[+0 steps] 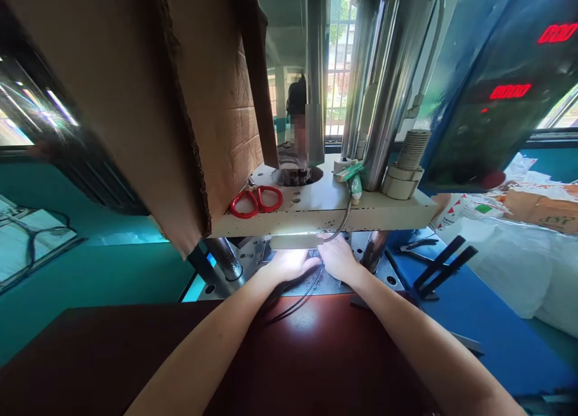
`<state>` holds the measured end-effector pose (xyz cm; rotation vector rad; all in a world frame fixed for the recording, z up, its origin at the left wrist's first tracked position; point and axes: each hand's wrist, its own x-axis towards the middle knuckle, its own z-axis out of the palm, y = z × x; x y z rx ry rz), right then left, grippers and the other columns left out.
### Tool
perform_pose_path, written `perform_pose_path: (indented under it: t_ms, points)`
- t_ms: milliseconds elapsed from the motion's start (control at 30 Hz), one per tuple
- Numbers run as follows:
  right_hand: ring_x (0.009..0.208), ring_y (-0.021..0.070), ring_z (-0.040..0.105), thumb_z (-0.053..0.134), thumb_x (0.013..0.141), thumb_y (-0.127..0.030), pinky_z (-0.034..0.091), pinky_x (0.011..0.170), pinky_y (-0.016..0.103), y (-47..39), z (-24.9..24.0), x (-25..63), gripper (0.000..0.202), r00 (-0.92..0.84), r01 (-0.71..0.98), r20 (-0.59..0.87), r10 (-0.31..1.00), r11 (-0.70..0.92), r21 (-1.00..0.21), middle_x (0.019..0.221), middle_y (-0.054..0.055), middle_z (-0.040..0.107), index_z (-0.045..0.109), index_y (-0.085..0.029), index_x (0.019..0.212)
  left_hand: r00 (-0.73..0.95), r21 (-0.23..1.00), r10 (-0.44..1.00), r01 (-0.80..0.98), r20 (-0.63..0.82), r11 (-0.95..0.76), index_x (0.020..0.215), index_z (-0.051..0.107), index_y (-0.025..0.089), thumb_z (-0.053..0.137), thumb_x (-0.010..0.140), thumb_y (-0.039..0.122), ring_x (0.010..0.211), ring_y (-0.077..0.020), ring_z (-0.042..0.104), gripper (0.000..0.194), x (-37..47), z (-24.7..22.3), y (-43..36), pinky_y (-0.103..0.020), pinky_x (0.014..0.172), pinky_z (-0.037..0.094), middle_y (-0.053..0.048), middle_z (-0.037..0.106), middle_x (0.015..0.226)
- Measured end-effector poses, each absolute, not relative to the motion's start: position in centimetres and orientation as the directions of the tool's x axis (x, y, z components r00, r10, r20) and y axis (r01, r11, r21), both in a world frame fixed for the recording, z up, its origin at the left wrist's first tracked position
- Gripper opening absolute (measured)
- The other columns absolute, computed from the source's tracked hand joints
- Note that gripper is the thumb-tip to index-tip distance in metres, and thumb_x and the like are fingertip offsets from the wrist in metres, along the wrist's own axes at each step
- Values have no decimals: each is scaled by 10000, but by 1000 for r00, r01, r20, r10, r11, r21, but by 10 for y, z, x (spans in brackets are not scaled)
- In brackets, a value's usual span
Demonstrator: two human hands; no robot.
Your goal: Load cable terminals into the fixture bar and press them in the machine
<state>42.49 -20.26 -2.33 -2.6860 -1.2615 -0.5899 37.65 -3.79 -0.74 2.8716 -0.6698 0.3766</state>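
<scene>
Both my hands reach in beneath the pale upper platen [271, 221] of a press, over its metal bed [343, 288]. My left hand [291, 265] has its thumb stretched toward the right; a bright lamp bar [293, 242] hides its other fingers. Close by on the right, my right hand [338, 259] points inward under the platen, and its fingertips are hidden. A thin black cable [295, 309] comes out from between the hands and curves down to the left onto the brown table [307, 356]. Whether either hand grips the cable is not visible.
Red-handled scissors [256, 201] lie on the platen beside a cardboard sheet [226, 115]. Steel columns [391, 91] rise behind. A control box [497, 97] with red digits hangs at right. Pliers [419, 245] and black-handled tools [445, 265] lie on the blue surface [506, 344].
</scene>
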Motion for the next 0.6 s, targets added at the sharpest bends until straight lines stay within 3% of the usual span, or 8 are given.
perform_pose_path:
  t_ms: [133, 267, 467, 600]
  points:
    - [1166, 226, 417, 419, 843, -152, 270, 990, 402, -201, -27, 428, 305, 572, 765, 382, 726, -640, 71, 1190, 105, 542, 554, -129, 1115, 883, 150, -384, -433, 269, -889, 1266, 406, 136, 350, 857, 514, 1145, -251, 460, 559, 378, -9, -44, -406, 991, 339, -137, 518, 1201]
    - [1184, 236, 396, 426, 845, -157, 257, 985, 425, -200, -26, 428, 379, 567, 780, 376, 733, -625, 41, 1260, 96, 493, 499, -173, 1216, 873, 160, -393, -449, 289, -879, 1250, 422, 141, 337, 854, 530, 1121, -247, 481, 562, 382, -12, -47, -406, 990, 341, -135, 535, 1172]
    - [1185, 222, 406, 442, 758, -96, 311, 967, 370, -204, -28, 435, 536, 595, 773, 369, 714, -634, -19, 1235, 115, 507, 424, -135, 1292, 858, 159, -397, -464, 327, -872, 1189, 495, 157, 405, 820, 548, 1087, -245, 499, 546, 381, -11, -40, -396, 977, 356, -115, 563, 1128]
    - [1057, 198, 508, 368, 666, 7, 384, 900, 305, -213, -29, 446, 517, 672, 703, 394, 627, -708, -73, 1115, 151, 566, 529, -58, 1153, 878, 170, -262, -353, 402, -920, 1195, 512, 187, 441, 822, 497, 1098, -250, 484, 489, 369, -9, -14, -424, 985, 336, -103, 553, 1150]
